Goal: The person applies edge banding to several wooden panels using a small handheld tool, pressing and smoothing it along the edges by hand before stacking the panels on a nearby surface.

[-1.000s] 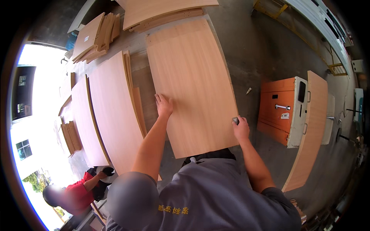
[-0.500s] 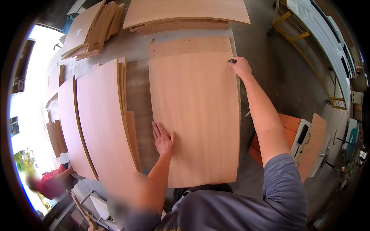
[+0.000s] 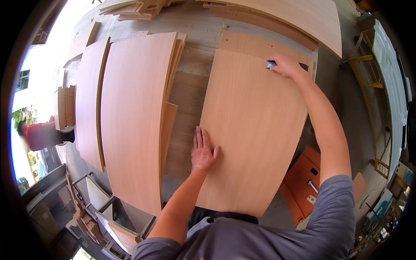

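Wood panel (image 3: 255, 125) under both hands.

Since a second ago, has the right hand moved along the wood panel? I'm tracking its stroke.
Yes. The right hand, gripping a small dark tool, has travelled from the wood panel's near edge to its far right corner.

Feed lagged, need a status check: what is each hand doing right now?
Left hand: open, flat on the wooden panel, holding nothing.
Right hand: closed on a small dark tool at the panel's far edge.
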`<state>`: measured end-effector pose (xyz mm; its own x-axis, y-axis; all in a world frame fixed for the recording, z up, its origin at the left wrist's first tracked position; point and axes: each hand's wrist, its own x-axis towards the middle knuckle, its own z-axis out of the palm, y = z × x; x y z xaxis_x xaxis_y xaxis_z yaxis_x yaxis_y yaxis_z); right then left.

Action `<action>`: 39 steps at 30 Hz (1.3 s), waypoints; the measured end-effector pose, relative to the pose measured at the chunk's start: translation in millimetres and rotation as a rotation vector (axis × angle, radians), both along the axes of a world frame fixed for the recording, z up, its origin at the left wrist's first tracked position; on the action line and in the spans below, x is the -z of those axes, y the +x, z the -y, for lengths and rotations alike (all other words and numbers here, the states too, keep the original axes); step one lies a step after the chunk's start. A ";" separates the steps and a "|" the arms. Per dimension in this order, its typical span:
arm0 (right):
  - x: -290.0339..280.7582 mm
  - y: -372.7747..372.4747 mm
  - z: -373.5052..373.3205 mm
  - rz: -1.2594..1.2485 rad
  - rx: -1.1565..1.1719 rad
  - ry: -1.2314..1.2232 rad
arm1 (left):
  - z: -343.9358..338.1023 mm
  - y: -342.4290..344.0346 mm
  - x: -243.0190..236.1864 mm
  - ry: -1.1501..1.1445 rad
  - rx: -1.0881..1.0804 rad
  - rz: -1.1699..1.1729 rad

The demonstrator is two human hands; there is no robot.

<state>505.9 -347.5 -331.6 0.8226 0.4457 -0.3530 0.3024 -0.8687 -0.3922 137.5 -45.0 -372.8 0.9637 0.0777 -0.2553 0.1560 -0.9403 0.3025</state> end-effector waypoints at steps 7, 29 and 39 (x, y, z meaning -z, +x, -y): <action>-0.3 40.9 -149.4 -0.056 -0.150 -0.065 | -2.5 2.3 0.4 -0.037 0.008 -0.023; -14.2 -173.2 -247.4 0.167 -1.081 -0.172 | -21.4 -84.2 -3.7 -0.262 -0.061 0.232; 4.6 -490.9 -278.4 0.274 -1.143 0.032 | -96.7 -455.4 -2.3 -0.239 -0.451 -0.165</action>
<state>15.0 -69.2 -336.2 -0.0145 0.9793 -0.2017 0.9775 -0.0286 -0.2091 -317.9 51.8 -370.4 0.7938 0.3958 -0.4618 0.5919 -0.6772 0.4370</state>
